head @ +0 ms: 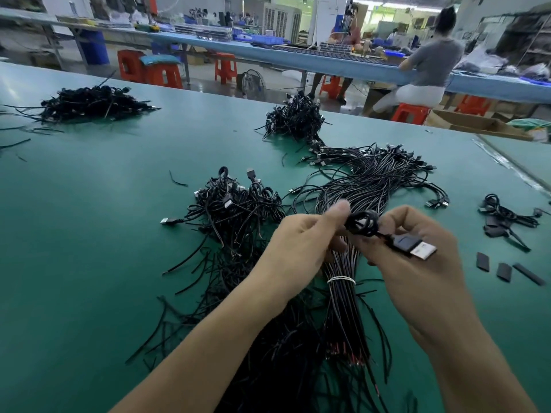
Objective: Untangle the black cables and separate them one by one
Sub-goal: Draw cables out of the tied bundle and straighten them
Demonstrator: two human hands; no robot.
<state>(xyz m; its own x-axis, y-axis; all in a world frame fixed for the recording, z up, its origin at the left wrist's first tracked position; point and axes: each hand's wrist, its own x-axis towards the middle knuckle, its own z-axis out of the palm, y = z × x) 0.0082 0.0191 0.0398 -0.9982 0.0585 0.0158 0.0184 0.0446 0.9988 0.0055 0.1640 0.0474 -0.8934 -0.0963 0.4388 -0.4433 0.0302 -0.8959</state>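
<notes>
A green tabletop (104,204) fills the foreground of a factory hall. Beyond it runs a long blue workbench (298,59) with red stools (225,67) beneath, a fan (252,80) on the grey floor, and a seated person (429,67) in grey. A cardboard box (474,123) sits at the right.

Both hands (301,242) pinch a coiled black cable (362,223) above the green table (119,189).

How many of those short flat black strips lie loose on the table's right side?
3, in a row right of the right hand: left strip, middle strip, right strip. Others may hide under the small cable bunch behind them.
</notes>
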